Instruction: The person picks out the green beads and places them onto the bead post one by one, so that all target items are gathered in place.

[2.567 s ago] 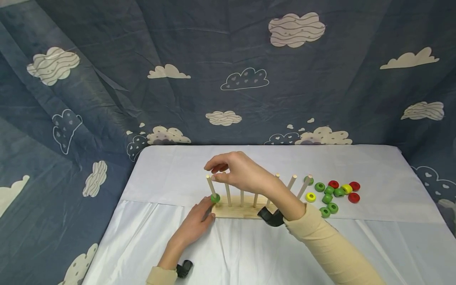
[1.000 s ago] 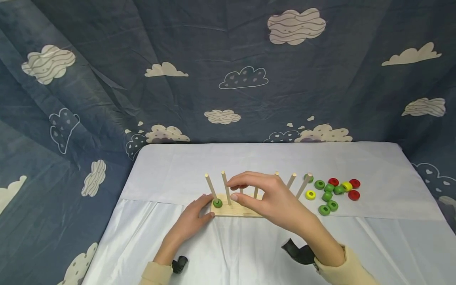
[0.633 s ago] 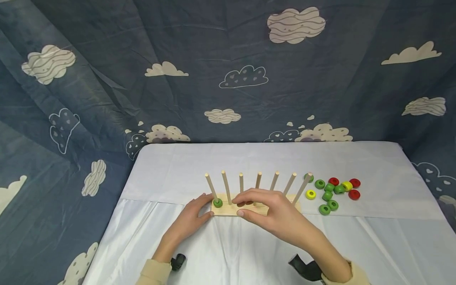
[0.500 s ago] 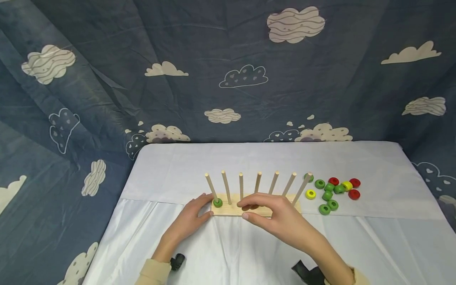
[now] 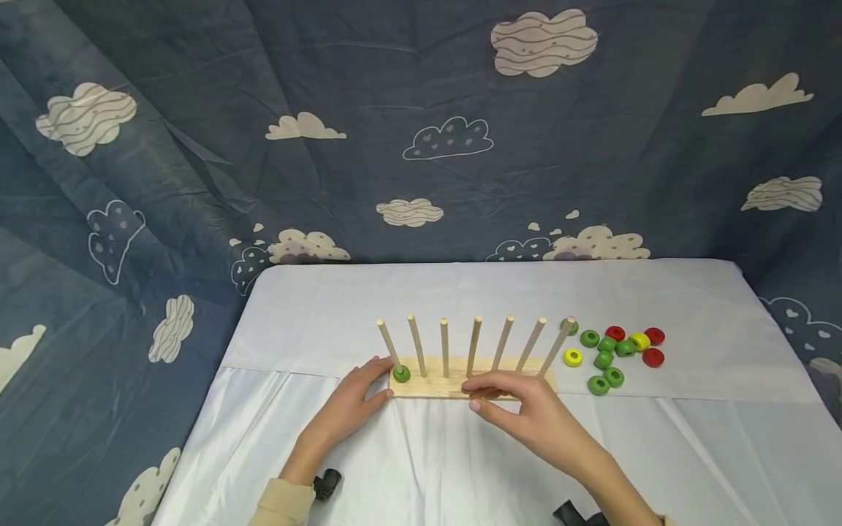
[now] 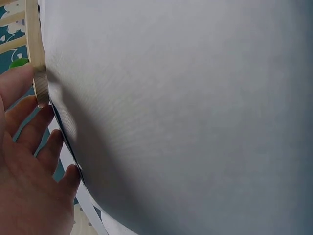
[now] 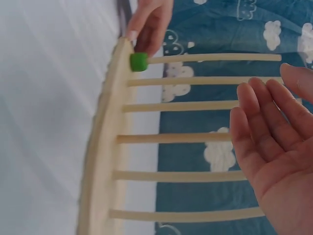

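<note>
A wooden peg board (image 5: pixel 427 387) with a row of several upright pegs lies on the white-covered table. One green bead (image 5: pixel 401 374) sits at the foot of its leftmost peg. My left hand (image 5: pixel 351 402) holds the board's left end, thumb at the front corner and fingers round the side; the left wrist view shows the thumb and index finger at the wooden end (image 6: pixel 39 81). Over the front of the board's right half hovers my right hand (image 5: pixel 536 416), its fingers relaxed and nothing between them. The right wrist view shows that palm (image 7: pixel 281 142) beside the bare pegs.
To the right of the board lie several loose green beads (image 5: pixel 614 377), two yellow ones, such as the yellow bead (image 5: pixel 573 357), and three red ones, including a red bead (image 5: pixel 653 358). A dark cloud-print curtain (image 5: pixel 421 131) hangs behind the table.
The green bead slid down the leftmost peg to the board. My right hand, at the peg tops before, has moved down and right, away from it. My left hand stays at the board's end.
</note>
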`<state>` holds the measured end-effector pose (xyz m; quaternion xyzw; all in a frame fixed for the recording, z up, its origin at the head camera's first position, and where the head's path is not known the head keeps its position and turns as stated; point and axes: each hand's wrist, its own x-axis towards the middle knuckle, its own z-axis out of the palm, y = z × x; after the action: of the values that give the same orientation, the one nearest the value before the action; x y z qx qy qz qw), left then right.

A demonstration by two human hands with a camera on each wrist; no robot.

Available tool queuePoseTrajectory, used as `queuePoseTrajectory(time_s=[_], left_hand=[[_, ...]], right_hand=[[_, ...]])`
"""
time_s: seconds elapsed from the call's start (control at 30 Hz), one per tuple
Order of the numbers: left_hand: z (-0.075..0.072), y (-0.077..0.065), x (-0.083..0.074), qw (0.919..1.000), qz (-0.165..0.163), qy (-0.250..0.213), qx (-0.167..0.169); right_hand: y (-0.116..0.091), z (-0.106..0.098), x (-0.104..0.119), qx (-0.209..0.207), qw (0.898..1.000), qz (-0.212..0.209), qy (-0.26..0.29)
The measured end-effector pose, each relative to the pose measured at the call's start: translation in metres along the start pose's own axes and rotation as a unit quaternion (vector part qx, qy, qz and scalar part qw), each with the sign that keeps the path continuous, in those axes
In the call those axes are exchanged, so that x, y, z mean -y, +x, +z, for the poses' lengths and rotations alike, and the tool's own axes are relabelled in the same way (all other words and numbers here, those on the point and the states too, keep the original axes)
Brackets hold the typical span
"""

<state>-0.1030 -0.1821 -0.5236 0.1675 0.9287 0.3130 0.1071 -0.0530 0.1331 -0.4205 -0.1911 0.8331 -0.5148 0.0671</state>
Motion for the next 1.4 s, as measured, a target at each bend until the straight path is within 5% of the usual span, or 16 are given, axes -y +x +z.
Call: queuePoseTrajectory(time_s=[0.4, 0.8, 1.4], left_hand=[[0.002, -0.001, -0.001, 0.9997, -0.004, -0.022, -0.001], [0.003, -0.002, -0.001, 0.9994, -0.011, -0.032, -0.012], [0.004, -0.003, -0.002, 0.9988, -0.016, -0.046, -0.012]], right_hand=[[-0.021, -0.003, -0.037, -0.044, 0.994, 0.097, 0.024], [-0.051, -0.017, -0.068, -0.118, 0.986, 0.121, 0.005], [-0.083, -0.037, -0.097, -0.208, 0.952, 0.215, -0.058]])
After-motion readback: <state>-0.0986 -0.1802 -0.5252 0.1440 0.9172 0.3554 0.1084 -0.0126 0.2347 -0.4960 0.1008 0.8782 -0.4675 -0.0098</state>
